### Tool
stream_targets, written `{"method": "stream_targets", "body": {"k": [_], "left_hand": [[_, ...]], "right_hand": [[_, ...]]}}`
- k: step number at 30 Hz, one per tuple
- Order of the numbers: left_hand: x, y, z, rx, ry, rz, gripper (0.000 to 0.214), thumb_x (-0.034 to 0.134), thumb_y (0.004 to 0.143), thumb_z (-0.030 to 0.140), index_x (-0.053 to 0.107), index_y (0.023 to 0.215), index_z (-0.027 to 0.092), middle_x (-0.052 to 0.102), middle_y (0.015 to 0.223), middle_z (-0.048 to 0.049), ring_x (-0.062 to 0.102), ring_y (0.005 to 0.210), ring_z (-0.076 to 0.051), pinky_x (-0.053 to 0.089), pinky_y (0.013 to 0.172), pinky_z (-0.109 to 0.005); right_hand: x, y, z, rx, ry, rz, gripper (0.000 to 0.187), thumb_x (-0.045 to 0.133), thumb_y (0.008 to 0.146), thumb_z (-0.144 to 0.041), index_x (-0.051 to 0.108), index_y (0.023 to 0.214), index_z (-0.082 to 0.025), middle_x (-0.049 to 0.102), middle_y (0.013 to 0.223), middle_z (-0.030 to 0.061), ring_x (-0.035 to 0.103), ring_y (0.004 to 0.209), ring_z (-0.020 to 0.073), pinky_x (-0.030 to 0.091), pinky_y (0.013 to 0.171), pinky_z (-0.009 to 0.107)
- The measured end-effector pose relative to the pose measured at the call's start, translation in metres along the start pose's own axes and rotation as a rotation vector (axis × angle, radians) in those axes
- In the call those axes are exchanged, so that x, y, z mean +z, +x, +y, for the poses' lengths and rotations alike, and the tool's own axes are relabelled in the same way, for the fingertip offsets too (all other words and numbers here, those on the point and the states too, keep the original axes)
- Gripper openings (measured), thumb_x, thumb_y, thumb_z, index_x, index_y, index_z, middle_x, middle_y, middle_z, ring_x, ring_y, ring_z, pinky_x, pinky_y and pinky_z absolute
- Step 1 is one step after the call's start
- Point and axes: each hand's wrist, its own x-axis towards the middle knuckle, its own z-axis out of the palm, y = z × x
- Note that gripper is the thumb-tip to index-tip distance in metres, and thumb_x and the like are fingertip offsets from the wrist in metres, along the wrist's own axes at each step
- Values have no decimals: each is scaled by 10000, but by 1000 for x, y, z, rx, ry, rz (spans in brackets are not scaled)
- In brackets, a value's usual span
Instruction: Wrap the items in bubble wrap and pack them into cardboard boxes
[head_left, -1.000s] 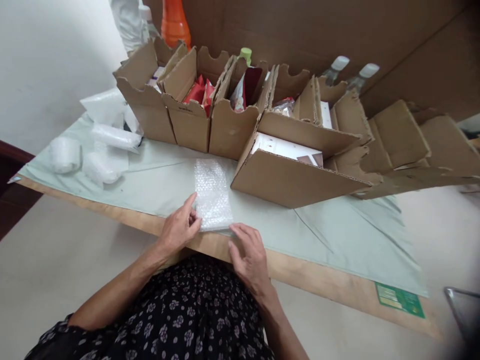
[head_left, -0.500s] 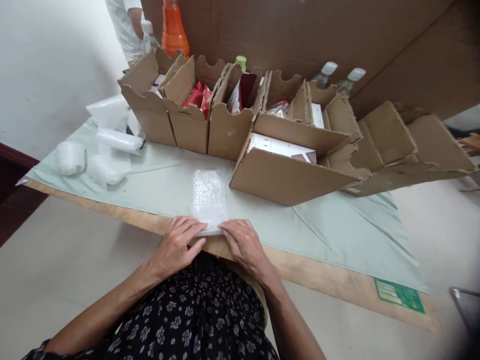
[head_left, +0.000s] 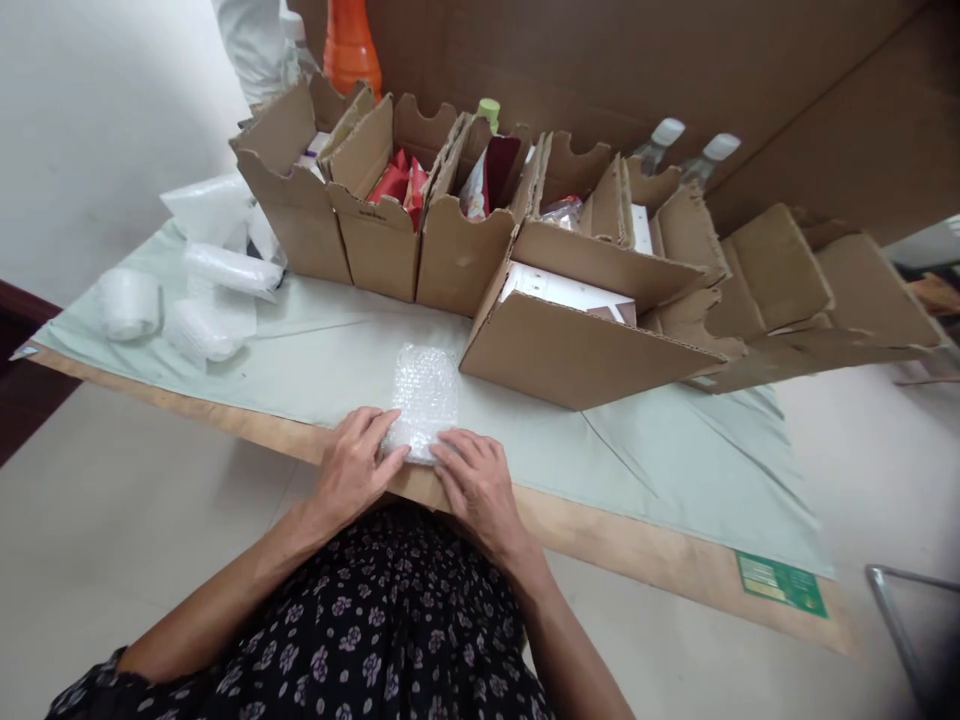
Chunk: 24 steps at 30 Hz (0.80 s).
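Note:
A sheet of clear bubble wrap (head_left: 425,385) lies on the pale green cloth at the table's front edge, its near end folded over. My left hand (head_left: 358,450) grips the left near corner, thumb and fingers closed on it. At the right near corner, my right hand (head_left: 474,478) holds the wrap with bent fingers. Whether anything lies inside the folded part, I cannot tell.
Several cardboard bins (head_left: 382,235) with packets and boxes stand in a row behind. One bin (head_left: 577,340) juts forward on the right. Bubble-wrapped bundles (head_left: 217,320) lie at the left. Bottles (head_left: 660,140) and an orange bottle (head_left: 351,50) rise behind the bins.
My fingers have shifted slightly forward over the sides of the bubble wrap, and its near end looks folded further. The camera view has tilted a little.

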Motion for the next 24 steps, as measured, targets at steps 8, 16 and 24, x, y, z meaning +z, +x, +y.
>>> {"method": "stream_targets", "body": {"k": [8, 16, 24], "left_hand": [[-5, 5, -2, 180, -57, -24, 257, 553, 1024, 199, 662, 1255, 170, 760, 1040, -85, 672, 976, -239, 536, 900, -419], [4, 34, -16, 11, 60, 4, 310, 566, 992, 299, 709, 1222, 147, 722, 1121, -144, 658, 1035, -312, 535, 950, -500], [-14, -10, 8, -620, -804, 53, 547, 763, 854, 437, 629, 1315, 175, 729, 1196, -111, 705, 1092, -253, 558, 1012, -436]], "right_hand": [[-10, 7, 2, 141, 96, 91, 268, 535, 1065, -287, 688, 1277, -226, 778, 1177, 91, 698, 1060, 259, 539, 931, 441], [7, 22, 9, 3, -126, -17, 378, 651, 973, -196, 660, 1351, -196, 674, 1433, 145, 561, 1371, 341, 484, 1051, 510], [0, 24, 3, 302, 249, 45, 312, 555, 1045, -336, 708, 1297, -234, 778, 1215, 92, 682, 1122, 271, 516, 998, 446]]}}
